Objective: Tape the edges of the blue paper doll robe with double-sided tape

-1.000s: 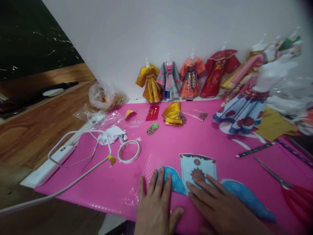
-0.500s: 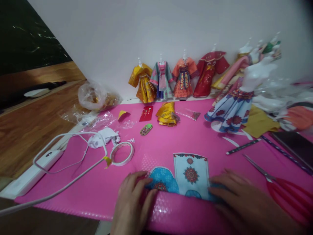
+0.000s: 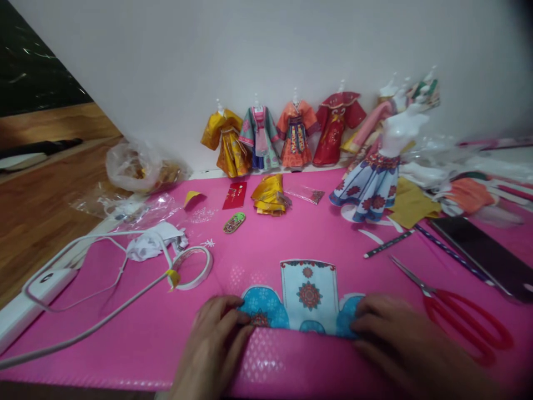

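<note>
A patterned cut-out fabric piece point(image 3: 309, 278), with a light-blue middle panel and a rounded bright-blue lobe on either side, lies at the near edge of the pink table cover. A raised fold of the cover point(image 3: 275, 355) hides its lower edge. At the left lobe, my left hand point(image 3: 219, 333) curls its fingers, pinching the fabric. The right lobe is gripped by my right hand point(image 3: 395, 333), with bent fingers partly covering it. To the right of that hand lie red-handled scissors point(image 3: 462, 316), blades apart.
Behind stand several dressed doll figures point(image 3: 297, 133) and a white torso in a floral skirt point(image 3: 368, 178). A tape roll point(image 3: 191, 268) and white cable point(image 3: 95, 322) lie left. Folded yellow cloth point(image 3: 270, 194) lies centre back; pens point(image 3: 389, 244) and a phone point(image 3: 478, 253) lie right.
The view has turned slightly right, so everything sits further left in the picture. More of the right blue lobe shows beside my right hand. Both hands stay at the fabric piece.
</note>
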### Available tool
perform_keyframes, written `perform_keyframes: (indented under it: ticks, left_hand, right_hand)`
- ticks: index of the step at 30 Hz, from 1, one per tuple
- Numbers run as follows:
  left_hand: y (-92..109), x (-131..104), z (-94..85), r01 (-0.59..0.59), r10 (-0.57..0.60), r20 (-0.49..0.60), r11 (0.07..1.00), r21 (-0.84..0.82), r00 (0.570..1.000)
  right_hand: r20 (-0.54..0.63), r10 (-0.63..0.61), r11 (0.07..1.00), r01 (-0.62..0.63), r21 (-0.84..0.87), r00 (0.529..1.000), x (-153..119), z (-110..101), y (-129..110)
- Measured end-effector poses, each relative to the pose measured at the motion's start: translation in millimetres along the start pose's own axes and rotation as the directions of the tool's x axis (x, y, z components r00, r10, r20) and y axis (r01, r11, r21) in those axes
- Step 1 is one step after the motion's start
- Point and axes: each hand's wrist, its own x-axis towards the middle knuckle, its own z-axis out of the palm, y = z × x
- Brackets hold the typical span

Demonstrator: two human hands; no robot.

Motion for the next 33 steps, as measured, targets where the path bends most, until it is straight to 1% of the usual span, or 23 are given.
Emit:
perform_keyframes:
  ticks: [2,4,5,9,11,13,18,23,28,33]
  left_hand:
    - [2.9,3.7,-1.6,0.002,-0.002,0.009,1.0,-0.008,1.0]
    - [6.7,9.4,-3.3,0.006,-0.006,0.029,1.0,-0.025,1.0]
    - [8.7,13.1,-3.9,0.01,-0.009,0.043,0.999,-0.034,0.999]
    - [16.7,33.3,-3.6,0.055,-0.044,0.138,0.996,-0.075,0.989]
    - [20.6,46.3,-2.2,0.061,-0.045,0.168,0.994,-0.09,0.985]
    - [24.3,60.1,-0.6,0.054,-0.036,0.178,0.994,-0.094,0.983]
    - [30.6,91.0,6.4,0.024,-0.006,0.203,0.996,-0.089,0.979]
    - [31.9,111.0,21.7,-0.032,0.048,0.227,0.997,-0.072,0.973]
    - [33.7,119.5,31.5,-0.05,0.056,0.25,0.998,-0.031,0.967]
    - [30.9,117.8,31.0,-0.045,0.047,0.233,0.999,-0.014,0.971]
  right_hand:
    - [0.015,0.109,0.993,-0.109,-0.046,0.994,11.2,-5.6,2.6]
    - [-0.006,0.221,0.963,-0.219,-0.16,0.975,29.1,-13.1,5.9]
    - [-0.004,0.253,0.949,-0.249,-0.191,0.967,39.9,-17.0,7.2]
    - [0.043,0.301,0.933,-0.285,-0.221,0.953,81.5,-27.4,6.8]
    - [0.057,0.318,0.929,-0.298,-0.221,0.946,95.1,-27.4,5.1]
    - [0.068,0.328,0.928,-0.307,-0.212,0.942,102.4,-24.4,4.7]
    - [0.043,0.299,0.943,-0.288,-0.167,0.953,102.7,-17.2,8.5]
    - [-0.02,0.22,0.972,-0.221,-0.078,0.975,97.4,-17.6,8.3]
    - [-0.048,0.143,0.99,-0.143,0.002,0.989,92.5,-15.3,7.7]
    - [-0.091,0.124,0.992,-0.122,0.024,0.988,87.1,-12.0,10.0]
